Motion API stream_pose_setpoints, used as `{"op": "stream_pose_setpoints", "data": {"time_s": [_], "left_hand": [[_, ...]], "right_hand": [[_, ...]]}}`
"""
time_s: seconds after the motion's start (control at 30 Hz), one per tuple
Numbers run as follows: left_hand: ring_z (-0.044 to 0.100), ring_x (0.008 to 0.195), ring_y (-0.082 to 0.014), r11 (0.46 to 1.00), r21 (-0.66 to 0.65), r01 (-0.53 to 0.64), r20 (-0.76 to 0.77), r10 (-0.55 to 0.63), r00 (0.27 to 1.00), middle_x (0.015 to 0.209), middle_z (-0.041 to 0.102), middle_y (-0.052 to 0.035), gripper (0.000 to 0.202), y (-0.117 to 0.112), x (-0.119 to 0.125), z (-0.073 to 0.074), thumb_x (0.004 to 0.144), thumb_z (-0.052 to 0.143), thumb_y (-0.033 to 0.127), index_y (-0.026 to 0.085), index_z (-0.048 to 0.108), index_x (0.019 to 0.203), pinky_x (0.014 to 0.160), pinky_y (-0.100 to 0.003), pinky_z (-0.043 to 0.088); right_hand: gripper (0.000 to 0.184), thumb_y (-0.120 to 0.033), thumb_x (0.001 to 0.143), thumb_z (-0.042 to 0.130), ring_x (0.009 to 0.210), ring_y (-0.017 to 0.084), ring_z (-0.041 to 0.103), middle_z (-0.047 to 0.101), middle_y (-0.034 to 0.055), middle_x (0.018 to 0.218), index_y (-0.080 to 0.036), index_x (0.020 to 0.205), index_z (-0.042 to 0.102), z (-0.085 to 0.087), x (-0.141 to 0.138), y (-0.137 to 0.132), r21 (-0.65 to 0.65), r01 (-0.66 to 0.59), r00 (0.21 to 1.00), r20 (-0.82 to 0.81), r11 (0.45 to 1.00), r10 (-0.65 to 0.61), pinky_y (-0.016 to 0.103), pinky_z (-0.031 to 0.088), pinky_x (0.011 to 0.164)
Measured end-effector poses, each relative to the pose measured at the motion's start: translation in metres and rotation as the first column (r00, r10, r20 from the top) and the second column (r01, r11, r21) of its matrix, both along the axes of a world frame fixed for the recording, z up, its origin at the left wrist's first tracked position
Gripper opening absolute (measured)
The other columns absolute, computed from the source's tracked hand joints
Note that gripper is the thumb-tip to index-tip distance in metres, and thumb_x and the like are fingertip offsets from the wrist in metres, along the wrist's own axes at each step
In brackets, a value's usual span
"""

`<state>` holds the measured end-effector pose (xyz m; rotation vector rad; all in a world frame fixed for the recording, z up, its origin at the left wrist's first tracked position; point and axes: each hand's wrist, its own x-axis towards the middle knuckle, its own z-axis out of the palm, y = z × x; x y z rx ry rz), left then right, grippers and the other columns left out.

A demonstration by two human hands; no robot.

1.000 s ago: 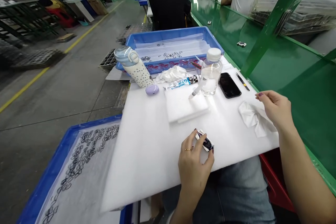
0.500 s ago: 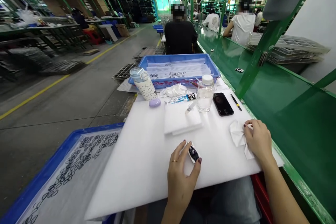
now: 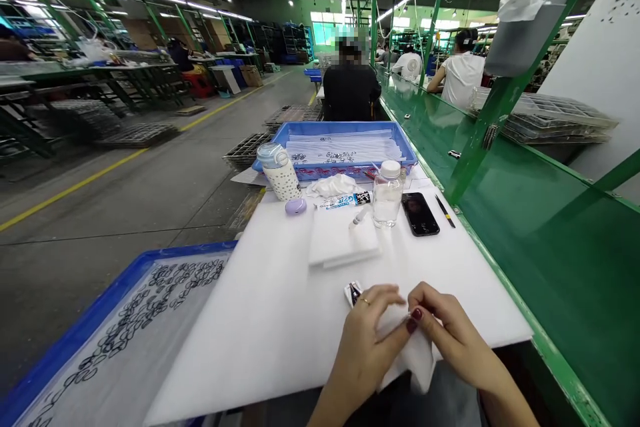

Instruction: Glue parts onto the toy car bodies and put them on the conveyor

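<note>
Close to the front edge of the white foam-topped table, my left hand (image 3: 367, 340) and my right hand (image 3: 453, 337) meet over a crumpled white tissue (image 3: 421, 361). The right thumb and fingers pinch its upper part, and the left thumb presses in against the same spot. Part of the tissue hangs down between the hands. Just beyond my left fingers lies a small white-and-black toy car (image 3: 353, 292), partly hidden by that hand and not held.
Ahead are a folded white pad (image 3: 343, 240), a glue tube (image 3: 345, 201), a clear bottle (image 3: 387, 197), a phone (image 3: 421, 213), tweezers (image 3: 445, 211) and a patterned tumbler (image 3: 283, 177). A blue tray (image 3: 345, 125) stands behind; a green conveyor (image 3: 545, 213) runs on the right.
My right hand has brought the tissue from the table's right side to the middle. My left hand has let go of the toy car and moved right to the tissue.
</note>
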<state>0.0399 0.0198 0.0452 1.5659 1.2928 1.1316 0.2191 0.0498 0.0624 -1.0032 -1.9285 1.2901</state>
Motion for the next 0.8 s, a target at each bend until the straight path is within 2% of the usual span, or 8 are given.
{"op": "stream_pose_setpoints", "data": {"time_s": [0.07, 0.13, 0.27, 0.37, 0.43, 0.6, 0.73, 0.8], "left_hand": [[0.061, 0.079, -0.0207, 0.98, -0.166, 0.113, 0.158, -0.087, 0.984, 0.082, 0.067, -0.006, 0.025, -0.001, -0.007, 0.005, 0.087, 0.061, 0.039, 0.017, 0.069, 0.079, 0.072, -0.03, 0.048], [0.047, 0.064, -0.0144, 0.956, -0.244, 0.163, 0.314, -0.081, 0.946, 0.065, 0.053, -0.0007, 0.036, -0.006, -0.012, 0.005, 0.086, 0.062, 0.046, 0.016, 0.061, 0.067, 0.06, -0.026, 0.038], [0.037, 0.058, -0.0117, 0.918, -0.328, 0.225, 0.532, -0.018, 0.847, 0.06, 0.044, 0.0016, 0.058, -0.015, -0.011, -0.008, 0.08, 0.059, 0.072, 0.016, 0.054, 0.062, 0.055, -0.026, 0.032], [0.038, 0.056, -0.0114, 0.866, -0.465, 0.183, 0.594, 0.152, 0.79, 0.056, 0.046, 0.0026, 0.064, -0.019, -0.006, -0.018, 0.069, 0.064, 0.08, 0.018, 0.051, 0.06, 0.054, -0.025, 0.033], [0.039, 0.058, -0.0113, 0.83, -0.543, 0.13, 0.594, 0.27, 0.758, 0.057, 0.047, 0.0035, 0.065, -0.019, -0.004, -0.02, 0.061, 0.071, 0.08, 0.018, 0.05, 0.06, 0.056, -0.024, 0.035], [0.039, 0.06, -0.0108, 0.829, -0.531, 0.176, 0.626, 0.244, 0.741, 0.059, 0.049, 0.0033, 0.063, -0.017, -0.005, -0.018, 0.062, 0.073, 0.077, 0.017, 0.053, 0.06, 0.057, -0.023, 0.036], [0.045, 0.063, -0.013, 0.834, -0.543, 0.102, 0.603, 0.302, 0.738, 0.062, 0.052, 0.0017, 0.06, -0.018, -0.011, -0.025, 0.064, 0.073, 0.075, 0.016, 0.06, 0.066, 0.059, -0.024, 0.039], [0.051, 0.065, -0.0159, 0.851, -0.509, 0.126, 0.619, 0.261, 0.74, 0.066, 0.058, -0.0018, 0.06, -0.023, -0.018, -0.026, 0.067, 0.07, 0.076, 0.016, 0.065, 0.071, 0.061, -0.027, 0.043]], "right_hand": [[0.032, -0.047, 0.099, 0.045, 0.063, 0.012, 0.036, 0.041, -0.0027, 0.069, -0.021, 0.083, 0.049, 0.003, 0.002, -0.004, -0.118, 0.011, 0.994, -0.104, 0.993, -0.024, 0.026, 0.028, 0.058], [0.032, -0.05, 0.097, 0.05, 0.066, 0.012, 0.035, 0.042, -0.0021, 0.072, -0.02, 0.086, 0.052, -0.003, 0.007, -0.002, -0.249, -0.035, 0.987, -0.161, 0.968, -0.005, 0.026, 0.027, 0.06], [0.039, -0.056, 0.091, 0.057, 0.071, 0.013, 0.038, 0.045, 0.0, 0.076, -0.018, 0.086, 0.057, -0.026, 0.008, 0.004, -0.368, -0.229, 0.955, -0.262, 0.901, 0.136, 0.027, 0.027, 0.065], [0.044, -0.053, 0.094, 0.053, 0.068, 0.013, 0.035, 0.038, -0.0013, 0.07, -0.017, 0.069, 0.049, -0.036, 0.002, 0.002, -0.352, -0.176, 0.925, -0.378, 0.919, 0.032, 0.029, 0.026, 0.066], [0.043, -0.052, 0.095, 0.051, 0.068, 0.013, 0.034, 0.038, -0.0015, 0.07, -0.018, 0.069, 0.048, -0.036, -0.001, 0.0, -0.391, -0.139, 0.916, -0.399, 0.91, -0.032, 0.028, 0.026, 0.065], [0.048, -0.056, 0.09, 0.058, 0.06, 0.011, 0.028, 0.031, -0.0035, 0.064, -0.018, 0.065, 0.045, -0.032, -0.006, -0.003, -0.458, -0.131, 0.951, -0.308, 0.879, -0.018, 0.027, 0.021, 0.057], [0.044, -0.052, 0.085, 0.065, 0.071, 0.015, 0.047, 0.051, 0.0031, 0.078, -0.017, 0.062, 0.05, -0.025, -0.008, 0.006, -0.375, 0.096, 0.915, -0.331, 0.922, -0.229, 0.027, 0.035, 0.064], [0.036, -0.05, 0.079, 0.07, 0.08, 0.019, 0.055, 0.062, 0.0075, 0.093, -0.017, 0.07, 0.06, -0.012, -0.007, 0.018, -0.349, 0.341, 0.808, -0.366, 0.873, -0.462, 0.029, 0.041, 0.067]]}}
